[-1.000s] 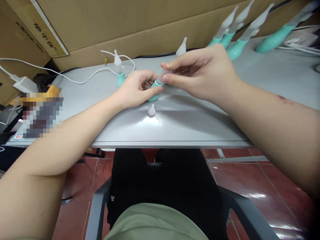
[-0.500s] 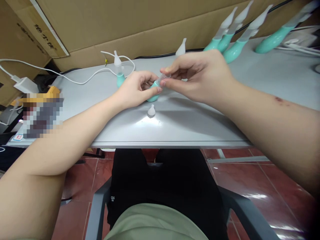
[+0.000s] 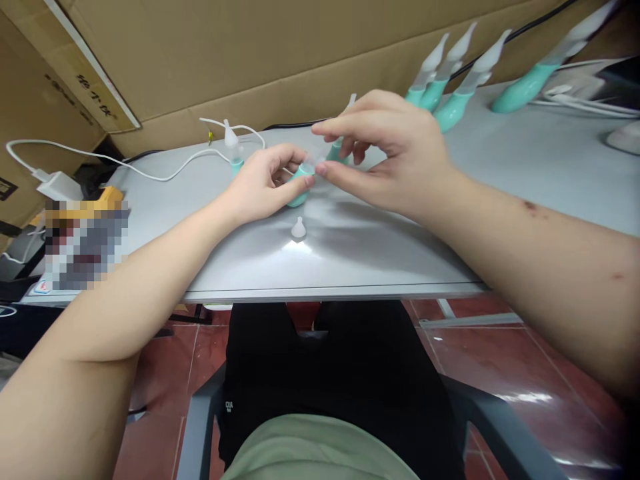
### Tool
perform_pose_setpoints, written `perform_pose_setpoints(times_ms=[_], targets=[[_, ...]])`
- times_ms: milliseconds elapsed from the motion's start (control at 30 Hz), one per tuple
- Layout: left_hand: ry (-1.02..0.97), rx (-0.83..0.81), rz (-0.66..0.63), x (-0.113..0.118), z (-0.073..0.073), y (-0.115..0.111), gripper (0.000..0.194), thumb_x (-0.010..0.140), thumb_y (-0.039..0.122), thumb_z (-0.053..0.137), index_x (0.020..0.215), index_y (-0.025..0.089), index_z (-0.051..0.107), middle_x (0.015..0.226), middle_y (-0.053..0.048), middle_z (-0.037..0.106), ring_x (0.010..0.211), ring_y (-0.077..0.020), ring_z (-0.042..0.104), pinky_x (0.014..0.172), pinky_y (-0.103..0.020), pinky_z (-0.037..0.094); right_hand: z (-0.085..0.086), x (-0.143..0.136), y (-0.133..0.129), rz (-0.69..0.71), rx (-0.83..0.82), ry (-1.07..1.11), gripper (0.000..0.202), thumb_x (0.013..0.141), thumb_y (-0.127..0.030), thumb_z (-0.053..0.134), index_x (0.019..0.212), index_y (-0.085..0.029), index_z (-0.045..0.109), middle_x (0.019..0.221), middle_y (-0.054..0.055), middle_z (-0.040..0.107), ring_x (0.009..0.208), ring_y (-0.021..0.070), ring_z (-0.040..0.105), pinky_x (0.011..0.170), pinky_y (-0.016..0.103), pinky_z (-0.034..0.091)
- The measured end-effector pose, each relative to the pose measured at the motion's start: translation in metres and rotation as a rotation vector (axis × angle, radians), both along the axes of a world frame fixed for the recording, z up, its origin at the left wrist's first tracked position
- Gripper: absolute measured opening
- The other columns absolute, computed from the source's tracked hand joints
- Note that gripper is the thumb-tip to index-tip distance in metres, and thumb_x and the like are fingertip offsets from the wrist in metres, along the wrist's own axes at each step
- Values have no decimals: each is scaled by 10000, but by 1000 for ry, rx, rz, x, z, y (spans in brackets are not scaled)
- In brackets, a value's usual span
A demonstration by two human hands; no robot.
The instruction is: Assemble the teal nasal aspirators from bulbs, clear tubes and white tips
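My left hand (image 3: 267, 183) is closed around the mint-green bulb (image 3: 300, 192) of a nasal aspirator. A clear tube (image 3: 314, 161) stands at the bulb's mouth, blurred. My right hand (image 3: 395, 150) is beside it, thumb and forefinger spread apart; the thumb tip is close to the tube, and whether it touches I cannot tell. In front of the hands, a small white nozzle tip (image 3: 299, 231) stands upright on the grey table (image 3: 240, 267). Behind my right fingers another green aspirator (image 3: 339, 151) is partly hidden.
A complete aspirator (image 3: 232, 145) stands behind my left hand. Several more aspirators (image 3: 455, 110) are at the back right. A white cable (image 3: 170, 178) runs from a charger (image 3: 61, 187) at left. Cardboard (image 3: 240, 60) lines the back. A white rounded object (image 3: 625, 137) lies far right.
My right hand's fingers have spread from a pinch on the clear tube, the forefinger lifting away. My left hand keeps its hold on the bulb. The camera view has shifted slightly.
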State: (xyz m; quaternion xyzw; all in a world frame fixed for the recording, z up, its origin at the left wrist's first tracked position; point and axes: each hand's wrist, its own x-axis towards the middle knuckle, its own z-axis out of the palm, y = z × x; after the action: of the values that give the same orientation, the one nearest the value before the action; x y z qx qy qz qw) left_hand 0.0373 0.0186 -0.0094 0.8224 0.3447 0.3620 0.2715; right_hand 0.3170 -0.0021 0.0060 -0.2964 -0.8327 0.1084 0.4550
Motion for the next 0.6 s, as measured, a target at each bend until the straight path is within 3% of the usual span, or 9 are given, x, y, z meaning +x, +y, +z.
perform_pose_setpoints(times_ms=[67,167,300,467,600], targets=[[5,42,24,-2,0,3,409,1160,629,951,1268,244,864,1211,-99,857,867,-173,745,802,-328,641,0,1,-3,35,32,-55,435,1179,-650,923,1454,-314,956,1265,138,890,1035,291,785,1028,494,736],[28,81,37,-5,-1,8,359,1164,588,942,1267,249,880,1312,-128,894,1009,-208,813,872,-330,683,-4,-2,-5,259,-28,-222,336,1183,-592,890,1353,-315,973,985,34,842,816,200,697,874,396,648],[42,93,12,-6,-5,12,299,1172,523,896,1243,233,895,1226,-118,895,930,-189,774,813,-315,649,-12,-13,-4,470,-138,-334,182,1147,-374,823,1196,-258,954,971,8,851,789,151,686,817,339,556],[34,101,-34,-7,-6,15,220,1114,396,870,1212,204,909,1092,-93,870,845,-166,715,771,-292,608,-7,-13,-8,438,-346,-263,198,1161,-404,895,1060,-236,925,845,-11,798,761,140,641,754,321,508],[31,102,-30,-6,0,8,215,1112,380,865,1198,189,912,995,-67,813,807,-154,667,726,-274,562,11,-5,-11,311,-443,44,252,1075,-429,1024,999,-216,912,937,36,883,773,147,682,742,335,569]])
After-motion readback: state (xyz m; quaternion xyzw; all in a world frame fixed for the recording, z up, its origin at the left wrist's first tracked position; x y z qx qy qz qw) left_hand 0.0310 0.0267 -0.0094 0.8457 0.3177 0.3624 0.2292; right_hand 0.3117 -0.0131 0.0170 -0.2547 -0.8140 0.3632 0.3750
